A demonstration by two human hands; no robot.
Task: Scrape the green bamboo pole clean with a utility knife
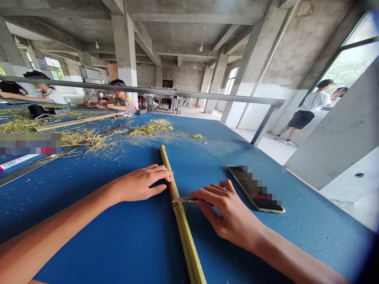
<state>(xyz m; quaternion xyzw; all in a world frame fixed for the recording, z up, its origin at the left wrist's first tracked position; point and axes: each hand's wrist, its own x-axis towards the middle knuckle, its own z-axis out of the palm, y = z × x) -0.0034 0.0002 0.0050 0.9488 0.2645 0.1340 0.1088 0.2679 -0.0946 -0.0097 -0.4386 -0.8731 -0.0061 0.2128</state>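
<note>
A greenish-yellow bamboo pole [186, 232] lies lengthwise on the blue table [118, 244], its far end pointing away from me. My left hand [145, 182] holds it near that far end, fingertips over the top and thumb along the side. Between the thumb and fingers of my right hand [220, 205] is a small knife [182, 200]. Its narrow pointed blade lies across the pole, touching it at or just above a raised node. The knife's handle is mostly hidden by my fingers.
A phone [256, 191] lies right of my right hand. Bamboo shavings [152, 127], a long strip [78, 121], a metal ruler [28, 170] and a marker [17, 161] lie to the left. A metal rail [177, 94] spans the far edge. Several people sit or stand beyond.
</note>
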